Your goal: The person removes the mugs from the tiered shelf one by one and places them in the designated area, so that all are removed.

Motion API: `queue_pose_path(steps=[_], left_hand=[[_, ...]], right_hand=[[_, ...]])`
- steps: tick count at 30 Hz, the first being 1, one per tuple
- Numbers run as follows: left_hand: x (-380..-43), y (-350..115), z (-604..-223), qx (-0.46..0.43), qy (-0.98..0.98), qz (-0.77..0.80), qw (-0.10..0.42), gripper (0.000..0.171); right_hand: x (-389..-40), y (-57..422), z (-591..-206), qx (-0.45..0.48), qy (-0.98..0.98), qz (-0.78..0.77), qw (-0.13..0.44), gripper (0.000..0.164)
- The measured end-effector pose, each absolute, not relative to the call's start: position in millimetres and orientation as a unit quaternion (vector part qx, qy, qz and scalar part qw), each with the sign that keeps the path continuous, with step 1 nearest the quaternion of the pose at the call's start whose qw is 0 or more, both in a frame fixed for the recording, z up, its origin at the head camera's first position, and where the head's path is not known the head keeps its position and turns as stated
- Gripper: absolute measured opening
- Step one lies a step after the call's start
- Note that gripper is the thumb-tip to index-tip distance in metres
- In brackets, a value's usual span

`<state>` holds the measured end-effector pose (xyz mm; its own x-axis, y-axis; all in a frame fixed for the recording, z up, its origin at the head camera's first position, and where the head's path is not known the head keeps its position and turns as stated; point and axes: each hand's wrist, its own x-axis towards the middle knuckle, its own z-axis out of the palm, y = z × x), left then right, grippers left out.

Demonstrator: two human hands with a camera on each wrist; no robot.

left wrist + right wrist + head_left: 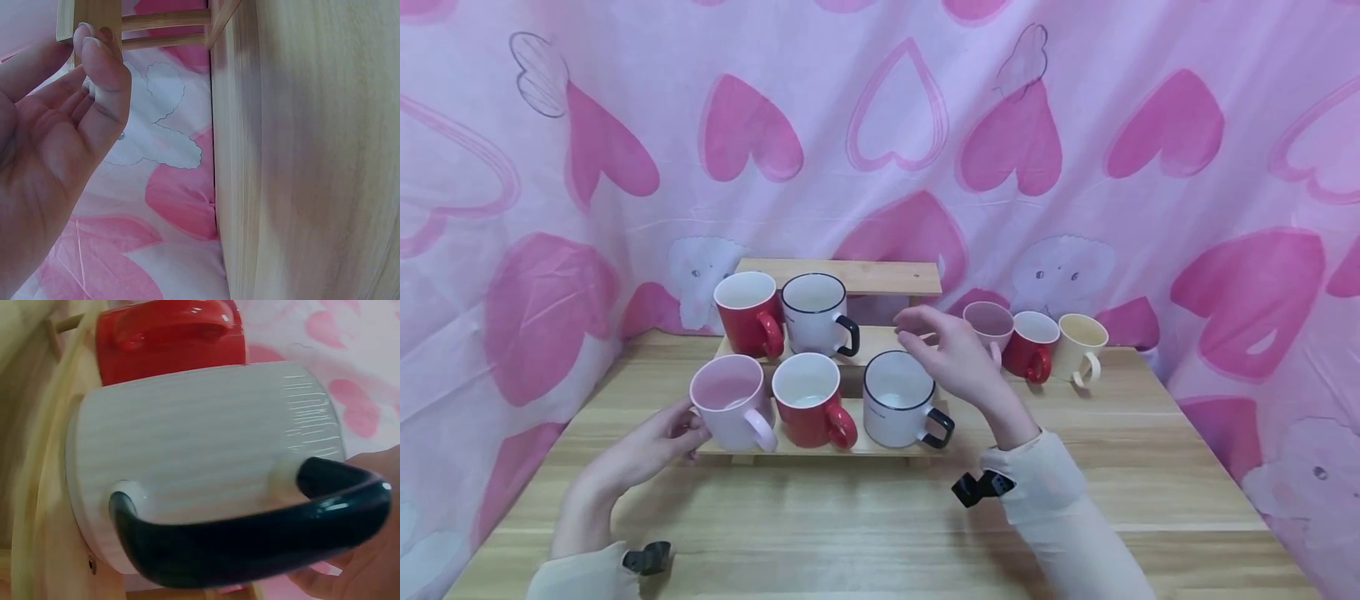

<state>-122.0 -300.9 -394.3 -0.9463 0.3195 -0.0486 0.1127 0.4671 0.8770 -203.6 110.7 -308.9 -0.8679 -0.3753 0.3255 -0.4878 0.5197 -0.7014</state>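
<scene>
A tiered wooden rack (842, 277) stands on the table. My left hand (640, 450) is at the left end of its lowest shelf, beside the pink mug (726, 404). In the left wrist view, its fingers and thumb pinch the end of the board (94, 15). My right hand (951, 350) is above the rack's right side, fingers loosely bent, holding nothing. Below it sits a white mug (895, 408) with a black rim and handle, large in the right wrist view. A red mug (805, 408) stands between the white and pink ones.
On the middle shelf stand another red mug (748, 317) and a black-rimmed white mug (811, 321). To the right, on the table, are a pink mug (988, 325), a red mug (1028, 343) and a cream mug (1075, 346). A pink heart-print curtain (880, 125) hangs behind.
</scene>
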Motion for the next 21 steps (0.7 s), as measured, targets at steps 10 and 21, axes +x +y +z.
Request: queue_pose_path(steps=[10,21], left_hand=[[-122,-302,-394,0.124,0.846,0.508,0.106,0.036],[-122,-302,-396,0.126,0.841,0.514,0.111,0.036]], right_hand=[[-223,88,-302,0.310,-0.868,0.387,-0.038,0.034],[-245,74,-287,0.335,-0.860,0.372,-0.103,0.027]])
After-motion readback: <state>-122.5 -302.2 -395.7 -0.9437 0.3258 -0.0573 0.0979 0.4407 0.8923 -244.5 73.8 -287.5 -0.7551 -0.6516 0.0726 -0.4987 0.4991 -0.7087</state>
